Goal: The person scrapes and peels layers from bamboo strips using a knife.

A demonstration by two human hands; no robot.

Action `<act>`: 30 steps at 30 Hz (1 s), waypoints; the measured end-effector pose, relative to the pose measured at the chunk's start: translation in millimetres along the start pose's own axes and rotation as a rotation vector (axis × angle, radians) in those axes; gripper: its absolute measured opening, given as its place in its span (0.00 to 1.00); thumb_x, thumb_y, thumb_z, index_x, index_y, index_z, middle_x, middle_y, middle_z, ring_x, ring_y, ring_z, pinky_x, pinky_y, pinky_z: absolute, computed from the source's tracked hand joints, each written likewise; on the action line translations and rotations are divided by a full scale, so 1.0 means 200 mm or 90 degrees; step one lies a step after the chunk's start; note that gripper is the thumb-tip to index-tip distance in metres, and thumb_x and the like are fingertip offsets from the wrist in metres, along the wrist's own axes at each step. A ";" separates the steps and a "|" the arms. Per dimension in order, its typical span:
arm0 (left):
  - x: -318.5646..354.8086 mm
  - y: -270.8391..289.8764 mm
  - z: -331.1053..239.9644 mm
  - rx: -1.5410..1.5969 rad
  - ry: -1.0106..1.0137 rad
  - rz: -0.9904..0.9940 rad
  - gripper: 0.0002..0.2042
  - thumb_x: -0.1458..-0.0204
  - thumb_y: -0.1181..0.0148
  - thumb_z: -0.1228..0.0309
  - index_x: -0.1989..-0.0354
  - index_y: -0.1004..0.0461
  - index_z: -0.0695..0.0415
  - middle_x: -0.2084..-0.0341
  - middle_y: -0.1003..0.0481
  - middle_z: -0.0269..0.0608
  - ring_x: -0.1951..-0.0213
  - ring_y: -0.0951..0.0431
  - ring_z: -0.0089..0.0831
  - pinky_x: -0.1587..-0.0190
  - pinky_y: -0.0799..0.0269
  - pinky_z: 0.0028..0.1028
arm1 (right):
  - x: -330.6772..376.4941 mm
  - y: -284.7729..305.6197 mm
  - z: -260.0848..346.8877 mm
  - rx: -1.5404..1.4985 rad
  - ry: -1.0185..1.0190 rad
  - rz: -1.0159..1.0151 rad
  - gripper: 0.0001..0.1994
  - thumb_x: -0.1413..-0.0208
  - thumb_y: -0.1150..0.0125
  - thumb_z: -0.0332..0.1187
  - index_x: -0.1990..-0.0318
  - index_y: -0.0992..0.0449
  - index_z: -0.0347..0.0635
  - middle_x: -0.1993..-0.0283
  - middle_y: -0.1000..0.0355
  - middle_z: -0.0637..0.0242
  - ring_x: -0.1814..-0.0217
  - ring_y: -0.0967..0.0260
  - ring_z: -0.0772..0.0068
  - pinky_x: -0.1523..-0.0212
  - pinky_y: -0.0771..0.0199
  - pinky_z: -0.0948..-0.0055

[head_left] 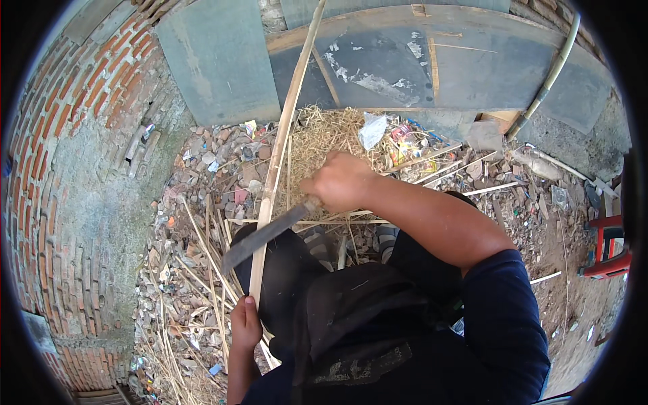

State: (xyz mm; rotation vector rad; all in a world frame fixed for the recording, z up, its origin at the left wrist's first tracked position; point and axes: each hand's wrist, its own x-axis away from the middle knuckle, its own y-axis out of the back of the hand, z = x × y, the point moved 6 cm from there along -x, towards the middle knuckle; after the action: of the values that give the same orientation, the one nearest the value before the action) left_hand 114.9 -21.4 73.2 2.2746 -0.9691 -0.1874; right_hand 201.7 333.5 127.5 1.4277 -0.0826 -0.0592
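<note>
I see the strip (282,138), long, pale and narrow with darker flecks, slanting up from beside the left leg (291,262). The left hand (246,325) pinches its near part, thumb on top; the right hand (341,181) clenches the knife (264,236), whose dark blade crosses over it.

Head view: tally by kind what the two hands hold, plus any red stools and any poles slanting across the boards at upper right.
Knives: 1, the knife in the right hand
Held strips: 1, the long pale strip in the left hand
Red stools: 1, partly in view
Slanting poles: 1
Total: 4
</note>
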 end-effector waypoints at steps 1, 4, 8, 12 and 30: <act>0.00 0.00 0.00 -0.002 -0.001 -0.001 0.23 0.29 0.60 0.57 0.75 0.36 0.57 0.83 0.38 0.29 0.77 0.40 0.19 0.73 0.44 0.27 | -0.01 0.02 0.01 0.004 0.032 -0.027 0.07 0.48 0.37 0.35 0.61 0.23 0.51 0.68 0.21 0.64 0.61 0.21 0.60 0.56 0.22 0.55; 0.03 0.02 0.01 -0.042 -0.033 -0.008 0.23 0.29 0.60 0.56 0.75 0.35 0.58 0.82 0.38 0.29 0.77 0.39 0.20 0.73 0.44 0.28 | -0.02 0.07 -0.18 -0.041 -0.053 -0.071 0.08 0.49 0.38 0.36 0.61 0.23 0.50 0.69 0.21 0.63 0.62 0.21 0.58 0.56 0.22 0.55; -0.01 0.02 0.07 -0.037 -0.022 -0.010 0.23 0.29 0.61 0.56 0.75 0.35 0.57 0.83 0.38 0.27 0.77 0.40 0.18 0.74 0.45 0.26 | 0.01 0.04 -0.34 -0.026 -0.198 -0.068 0.10 0.49 0.38 0.37 0.60 0.22 0.50 0.66 0.20 0.61 0.59 0.21 0.54 0.56 0.22 0.55; 0.00 0.02 0.09 0.039 0.016 0.014 0.22 0.29 0.60 0.57 0.74 0.34 0.56 0.83 0.38 0.26 0.77 0.41 0.16 0.75 0.47 0.24 | 0.03 0.07 -0.23 -0.072 -0.143 -0.099 0.09 0.51 0.37 0.35 0.60 0.22 0.50 0.67 0.20 0.62 0.61 0.20 0.56 0.56 0.22 0.54; -0.01 0.03 0.11 -0.005 -0.028 0.004 0.21 0.29 0.60 0.58 0.75 0.36 0.56 0.82 0.38 0.28 0.75 0.40 0.18 0.72 0.44 0.26 | 0.02 0.04 -0.27 -0.094 -0.141 -0.119 0.11 0.51 0.36 0.36 0.60 0.23 0.47 0.66 0.20 0.60 0.59 0.21 0.54 0.57 0.21 0.54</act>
State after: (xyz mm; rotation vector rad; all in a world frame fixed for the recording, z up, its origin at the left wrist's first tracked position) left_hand 102.1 -34.2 59.0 2.2687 -0.9950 -0.2386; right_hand 209.9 386.9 128.2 1.2748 -0.1244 -0.3701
